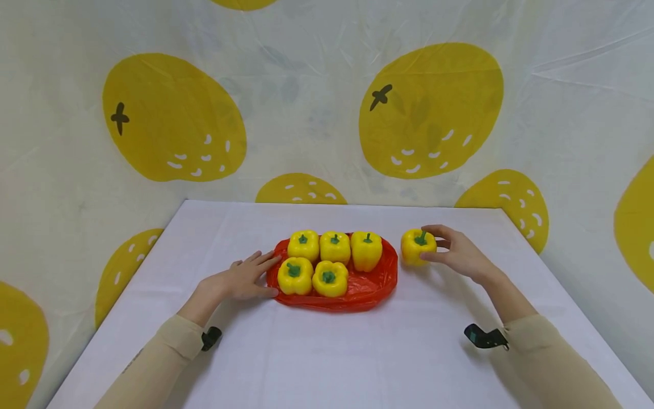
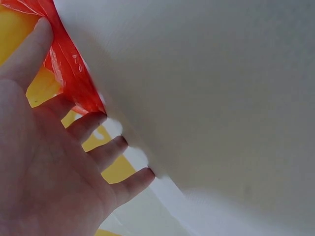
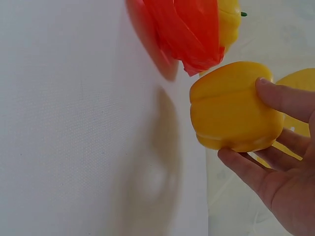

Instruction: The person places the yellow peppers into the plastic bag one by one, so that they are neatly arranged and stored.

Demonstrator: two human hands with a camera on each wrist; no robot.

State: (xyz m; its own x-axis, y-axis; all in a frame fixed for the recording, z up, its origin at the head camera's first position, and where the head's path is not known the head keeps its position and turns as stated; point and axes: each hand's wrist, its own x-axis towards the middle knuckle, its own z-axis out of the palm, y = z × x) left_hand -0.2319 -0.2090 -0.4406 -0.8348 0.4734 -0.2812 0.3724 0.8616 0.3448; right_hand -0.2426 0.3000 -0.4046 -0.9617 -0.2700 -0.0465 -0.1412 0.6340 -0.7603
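Note:
My right hand (image 1: 458,253) grips a yellow bell pepper (image 1: 416,247) between thumb and fingers, just right of a red plastic bag (image 1: 375,288). In the right wrist view the same pepper (image 3: 236,108) hangs above the cloth, its shadow cast below. My left hand (image 1: 240,279) lies with fingers spread at the bag's left edge, thumb and fingertips against the red plastic. The left wrist view shows its thumb over the red film (image 2: 74,73). On the bag sit several yellow bell peppers with green stems, such as the front-left pepper (image 1: 295,276) and the back-right pepper (image 1: 366,251).
A white cloth (image 1: 327,352) covers the table, whose far edge meets a hanging curtain (image 1: 306,113) printed with yellow fruit. A dark wrist device (image 1: 485,337) sits near the right sleeve (image 1: 557,352), another (image 1: 210,338) by the left cuff.

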